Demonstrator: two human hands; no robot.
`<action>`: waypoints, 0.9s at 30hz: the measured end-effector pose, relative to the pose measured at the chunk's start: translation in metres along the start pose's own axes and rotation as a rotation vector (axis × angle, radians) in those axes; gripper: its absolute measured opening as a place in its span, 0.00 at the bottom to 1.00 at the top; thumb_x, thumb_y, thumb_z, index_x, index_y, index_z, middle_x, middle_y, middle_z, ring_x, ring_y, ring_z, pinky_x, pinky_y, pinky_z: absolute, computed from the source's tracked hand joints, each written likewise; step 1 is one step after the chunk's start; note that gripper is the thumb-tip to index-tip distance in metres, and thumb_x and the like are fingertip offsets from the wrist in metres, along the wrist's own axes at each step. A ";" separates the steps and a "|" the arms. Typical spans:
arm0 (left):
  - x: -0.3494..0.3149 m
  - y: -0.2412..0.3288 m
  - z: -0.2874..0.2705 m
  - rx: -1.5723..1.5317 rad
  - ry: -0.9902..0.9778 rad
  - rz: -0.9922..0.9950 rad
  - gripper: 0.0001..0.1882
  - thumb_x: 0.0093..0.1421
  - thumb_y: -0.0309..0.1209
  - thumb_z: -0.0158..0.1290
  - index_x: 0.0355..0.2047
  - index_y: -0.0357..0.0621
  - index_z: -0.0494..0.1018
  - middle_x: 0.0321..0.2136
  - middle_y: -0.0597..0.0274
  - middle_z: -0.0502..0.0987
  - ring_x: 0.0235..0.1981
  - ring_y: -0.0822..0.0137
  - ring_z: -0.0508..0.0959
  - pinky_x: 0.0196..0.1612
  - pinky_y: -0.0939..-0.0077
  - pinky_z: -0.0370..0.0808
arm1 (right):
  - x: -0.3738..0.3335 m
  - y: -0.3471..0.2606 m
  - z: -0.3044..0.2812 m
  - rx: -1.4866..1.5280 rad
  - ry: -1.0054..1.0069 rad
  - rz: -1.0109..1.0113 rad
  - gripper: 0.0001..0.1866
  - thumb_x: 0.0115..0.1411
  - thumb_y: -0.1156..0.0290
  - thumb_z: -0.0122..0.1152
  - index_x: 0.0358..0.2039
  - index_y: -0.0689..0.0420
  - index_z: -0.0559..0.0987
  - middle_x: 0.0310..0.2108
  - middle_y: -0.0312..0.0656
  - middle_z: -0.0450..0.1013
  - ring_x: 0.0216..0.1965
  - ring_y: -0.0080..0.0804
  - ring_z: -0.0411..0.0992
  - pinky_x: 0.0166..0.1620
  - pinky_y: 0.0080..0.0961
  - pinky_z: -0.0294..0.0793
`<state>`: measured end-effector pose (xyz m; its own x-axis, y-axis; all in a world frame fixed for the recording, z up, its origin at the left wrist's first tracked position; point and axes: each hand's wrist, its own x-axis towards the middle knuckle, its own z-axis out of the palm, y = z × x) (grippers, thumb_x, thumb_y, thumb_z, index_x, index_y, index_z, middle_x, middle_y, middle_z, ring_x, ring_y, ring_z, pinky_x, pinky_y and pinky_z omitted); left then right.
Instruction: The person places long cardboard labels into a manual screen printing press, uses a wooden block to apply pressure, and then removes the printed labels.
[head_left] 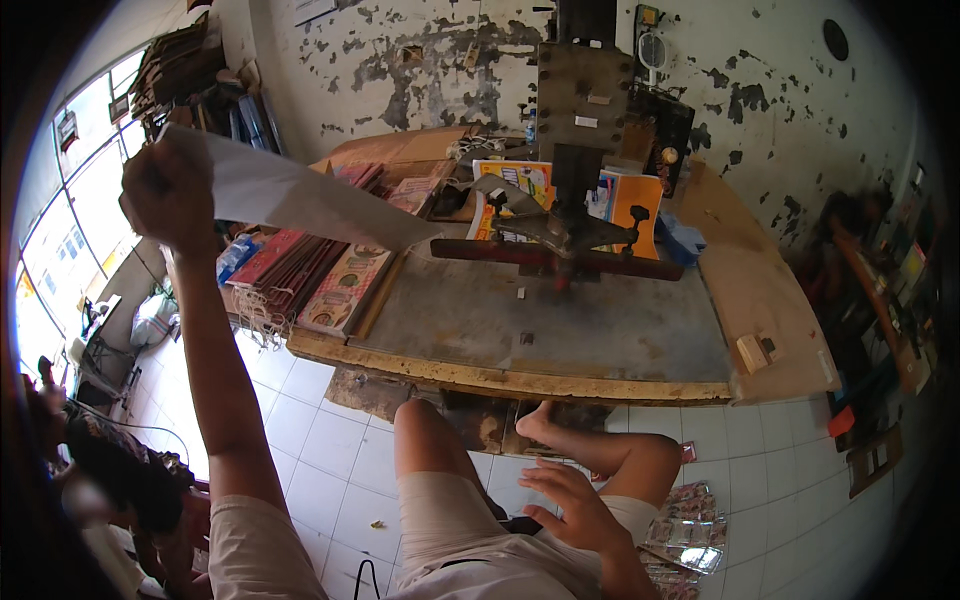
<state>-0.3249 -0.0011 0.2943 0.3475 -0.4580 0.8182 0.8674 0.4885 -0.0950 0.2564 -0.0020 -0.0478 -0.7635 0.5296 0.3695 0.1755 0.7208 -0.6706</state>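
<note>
- The right hand rests over the lap, fingers loosely spread, with nothing visible in its grasp.
- On the tiled floor beside the person's leg lie shiny patterned packs, kept low, perhaps to save space on the desk.
- The left hand is raised, fist curled around one end of a long pale sheet. The arm is lifted high, probably to hold the sheet above the stacks. Its far end comes near the press's crossbar; contact cannot be told.
- Below it, at the metal plate's left, sit red bundles and a printed stack, seemingly grouped within left-arm reach.
- The dark press stands over the plate's back part, its crossbar level, presumably to bear down evenly.
- Behind it, bright printed sheets lean upright.
- Farthest is a peeling wall.
</note>
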 end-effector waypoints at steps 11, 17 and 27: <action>0.009 -0.087 -0.116 -0.081 0.174 -0.122 0.14 0.71 0.40 0.66 0.46 0.42 0.82 0.43 0.56 0.86 0.42 0.57 0.85 0.48 0.61 0.81 | -0.005 0.002 -0.014 0.052 0.139 0.032 0.23 0.73 0.59 0.71 0.63 0.56 0.83 0.62 0.45 0.80 0.70 0.48 0.74 0.71 0.46 0.70; -0.022 -0.055 -0.131 -0.208 0.083 -0.286 0.15 0.73 0.39 0.64 0.50 0.42 0.81 0.47 0.55 0.85 0.46 0.56 0.84 0.52 0.60 0.80 | 0.012 -0.019 -0.045 0.039 0.578 -0.146 0.37 0.78 0.40 0.56 0.70 0.59 0.76 0.72 0.56 0.70 0.77 0.53 0.64 0.76 0.55 0.61; -0.141 0.170 -0.104 -0.816 -0.279 -1.110 0.16 0.74 0.38 0.60 0.56 0.41 0.79 0.53 0.53 0.84 0.54 0.55 0.83 0.59 0.59 0.77 | -0.017 -0.023 -0.058 0.628 -0.440 0.399 0.36 0.77 0.53 0.67 0.74 0.64 0.70 0.60 0.47 0.80 0.61 0.32 0.78 0.64 0.35 0.77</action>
<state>-0.1894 0.0688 0.1039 -0.6433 -0.1078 0.7580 0.6324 -0.6329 0.4467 0.3009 -0.0018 -0.0010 -0.9118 0.3760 -0.1652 0.2051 0.0684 -0.9763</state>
